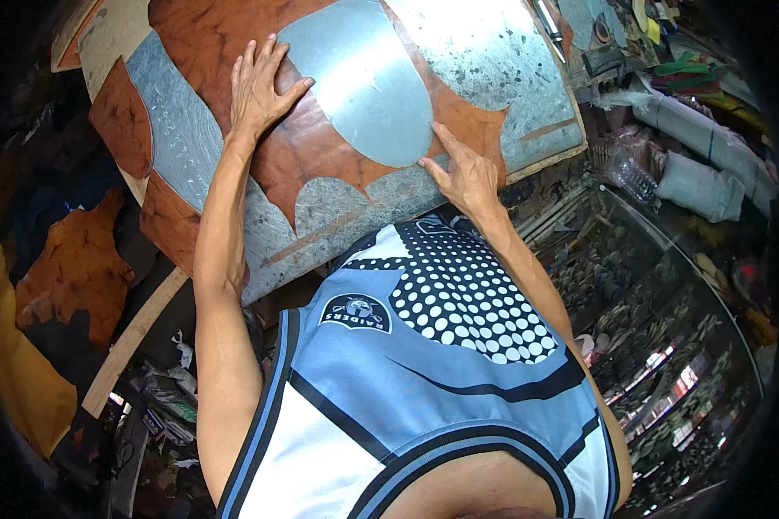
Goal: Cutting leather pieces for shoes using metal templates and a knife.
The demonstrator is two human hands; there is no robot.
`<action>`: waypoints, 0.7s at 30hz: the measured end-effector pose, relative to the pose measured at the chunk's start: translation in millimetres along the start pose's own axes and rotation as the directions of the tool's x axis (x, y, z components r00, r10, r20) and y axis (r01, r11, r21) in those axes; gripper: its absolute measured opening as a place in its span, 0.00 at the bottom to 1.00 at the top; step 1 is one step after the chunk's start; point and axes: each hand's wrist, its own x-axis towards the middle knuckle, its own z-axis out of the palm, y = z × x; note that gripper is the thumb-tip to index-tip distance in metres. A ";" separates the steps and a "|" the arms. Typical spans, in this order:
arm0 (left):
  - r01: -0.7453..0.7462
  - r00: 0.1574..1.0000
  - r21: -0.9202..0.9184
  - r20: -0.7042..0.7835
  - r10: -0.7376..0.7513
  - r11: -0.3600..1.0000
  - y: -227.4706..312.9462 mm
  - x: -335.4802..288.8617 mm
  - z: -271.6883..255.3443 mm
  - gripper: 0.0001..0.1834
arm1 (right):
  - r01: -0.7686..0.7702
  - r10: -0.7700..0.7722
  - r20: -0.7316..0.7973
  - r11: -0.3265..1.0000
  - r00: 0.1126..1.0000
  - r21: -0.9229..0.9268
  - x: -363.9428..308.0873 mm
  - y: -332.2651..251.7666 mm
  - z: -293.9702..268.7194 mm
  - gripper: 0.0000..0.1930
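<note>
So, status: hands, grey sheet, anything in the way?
Left hand at left edge of grey sheet, right hand at lower right. Sheet on brown leather. No other object on it.

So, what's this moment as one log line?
left hand: on brown leather; right hand: at edge of grey plate; plate: atop leather

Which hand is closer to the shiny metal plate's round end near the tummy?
Right. The right hand is beside that end of the metal plate; the left hand is farther away, by the plate's left edge.
</note>
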 end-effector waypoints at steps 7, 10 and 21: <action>0.046 0.998 0.026 0.037 -0.047 0.999 7.9 0.4 1.5 0.49 | 0.046 -0.054 -0.085 0.994 0.995 -0.096 -2.8 0.0 2.1 0.36; 0.100 0.992 -0.164 -0.061 -0.111 0.981 6.0 -5.6 4.7 0.51 | 0.037 -0.041 -0.071 0.998 0.997 -0.056 -5.2 -5.9 -1.6 0.36; 0.064 0.996 -0.067 0.072 -0.059 0.996 4.4 -0.5 -13.9 0.51 | 0.080 -0.092 -0.144 0.993 0.985 -0.091 -9.5 -4.6 10.8 0.34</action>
